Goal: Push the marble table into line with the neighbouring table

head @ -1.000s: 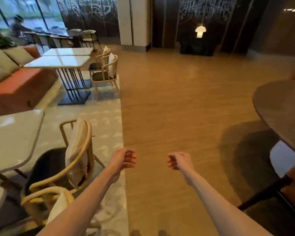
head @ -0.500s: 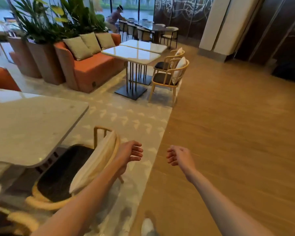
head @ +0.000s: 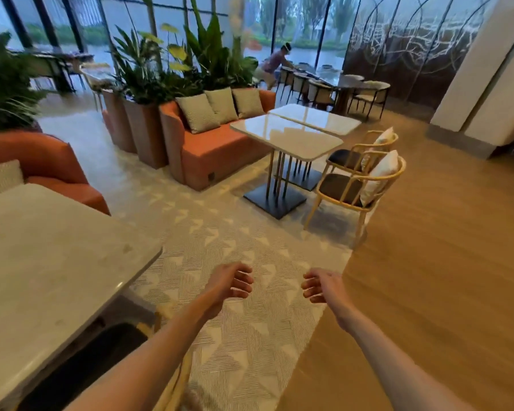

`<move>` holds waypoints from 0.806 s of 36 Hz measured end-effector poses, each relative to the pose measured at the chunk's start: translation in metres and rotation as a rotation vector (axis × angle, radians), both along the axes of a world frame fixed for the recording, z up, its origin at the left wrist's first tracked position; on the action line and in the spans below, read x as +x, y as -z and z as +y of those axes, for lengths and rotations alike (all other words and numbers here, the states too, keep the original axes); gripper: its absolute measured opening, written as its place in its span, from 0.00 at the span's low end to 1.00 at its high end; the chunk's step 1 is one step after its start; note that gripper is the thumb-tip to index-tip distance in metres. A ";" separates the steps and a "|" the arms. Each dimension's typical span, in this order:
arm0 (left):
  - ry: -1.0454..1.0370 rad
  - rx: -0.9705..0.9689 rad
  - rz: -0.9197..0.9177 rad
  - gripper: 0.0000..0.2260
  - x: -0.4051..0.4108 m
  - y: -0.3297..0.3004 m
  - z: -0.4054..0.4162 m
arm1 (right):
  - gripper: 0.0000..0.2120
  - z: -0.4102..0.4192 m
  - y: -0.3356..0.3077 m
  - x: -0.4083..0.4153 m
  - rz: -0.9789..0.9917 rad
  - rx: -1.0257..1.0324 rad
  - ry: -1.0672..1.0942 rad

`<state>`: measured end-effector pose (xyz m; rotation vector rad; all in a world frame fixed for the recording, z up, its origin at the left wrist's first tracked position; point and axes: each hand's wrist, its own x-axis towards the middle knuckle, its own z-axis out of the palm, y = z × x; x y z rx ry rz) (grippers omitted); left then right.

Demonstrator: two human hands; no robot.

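Marble table (head: 57, 262) fills the lower left of my head view, its near corner just left of my left hand (head: 227, 284). Neither hand touches it: left hand and right hand (head: 319, 287) hang over the patterned rug (head: 235, 345), fingers loosely curled, grasping nothing. Which table counts as the neighbour I cannot tell. My worry is a chair (head: 80, 366) tucked under the top; pushing from this corner could jam the table against it or swing it askew.

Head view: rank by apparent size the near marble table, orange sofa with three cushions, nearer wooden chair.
1. Near marble table, though closeness to the camera inflates it.
2. Orange sofa.
3. Nearer wooden chair.
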<state>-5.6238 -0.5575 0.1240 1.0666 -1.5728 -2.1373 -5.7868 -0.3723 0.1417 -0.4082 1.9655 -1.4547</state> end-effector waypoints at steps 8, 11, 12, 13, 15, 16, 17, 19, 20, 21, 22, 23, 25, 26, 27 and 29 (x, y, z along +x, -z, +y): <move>-0.433 0.077 -0.015 0.09 -0.058 0.025 -0.126 | 0.11 -0.188 0.034 -0.126 -0.073 0.028 -0.306; -0.598 0.088 -0.033 0.07 -0.075 0.020 -0.162 | 0.12 -0.251 0.031 -0.156 -0.083 0.065 -0.475; -0.640 0.086 -0.044 0.07 -0.081 0.017 -0.172 | 0.12 -0.271 0.029 -0.163 -0.079 0.073 -0.528; -0.678 0.087 -0.055 0.07 -0.086 0.015 -0.181 | 0.13 -0.291 0.026 -0.170 -0.072 0.078 -0.577; -0.739 0.091 -0.077 0.07 -0.096 0.010 -0.197 | 0.12 -0.328 0.024 -0.179 -0.066 0.085 -0.660; -0.751 0.093 -0.092 0.07 -0.101 0.008 -0.205 | 0.12 -0.344 0.022 -0.181 -0.067 0.086 -0.694; -0.766 0.096 -0.108 0.07 -0.106 0.006 -0.215 | 0.12 -0.361 0.021 -0.183 -0.068 0.091 -0.735; -0.802 0.098 -0.130 0.07 -0.115 0.005 -0.238 | 0.11 -0.395 0.023 -0.186 -0.072 0.104 -0.814; -0.820 0.094 -0.140 0.06 -0.118 0.008 -0.250 | 0.11 -0.412 0.025 -0.187 -0.072 0.110 -0.846; -0.837 0.090 -0.142 0.06 -0.122 0.012 -0.264 | 0.11 -0.429 0.027 -0.189 -0.070 0.113 -0.875; -0.855 0.090 -0.134 0.06 -0.125 0.018 -0.279 | 0.11 -0.447 0.031 -0.191 -0.067 0.116 -0.902; -0.875 0.095 -0.122 0.07 -0.129 0.026 -0.295 | 0.11 -0.467 0.035 -0.193 -0.061 0.119 -0.928; -0.917 0.106 -0.101 0.07 -0.137 0.043 -0.329 | 0.11 -0.508 0.044 -0.197 -0.056 0.125 -0.962; -0.932 0.112 -0.093 0.08 -0.141 0.051 -0.348 | 0.11 -0.531 0.048 -0.198 -0.055 0.126 -0.972; -0.943 0.121 -0.086 0.08 -0.144 0.059 -0.367 | 0.11 -0.554 0.052 -0.200 -0.055 0.128 -0.982; -0.983 0.178 -0.063 0.07 -0.152 0.070 -0.406 | 0.10 -0.598 0.055 -0.203 -0.068 0.157 -0.994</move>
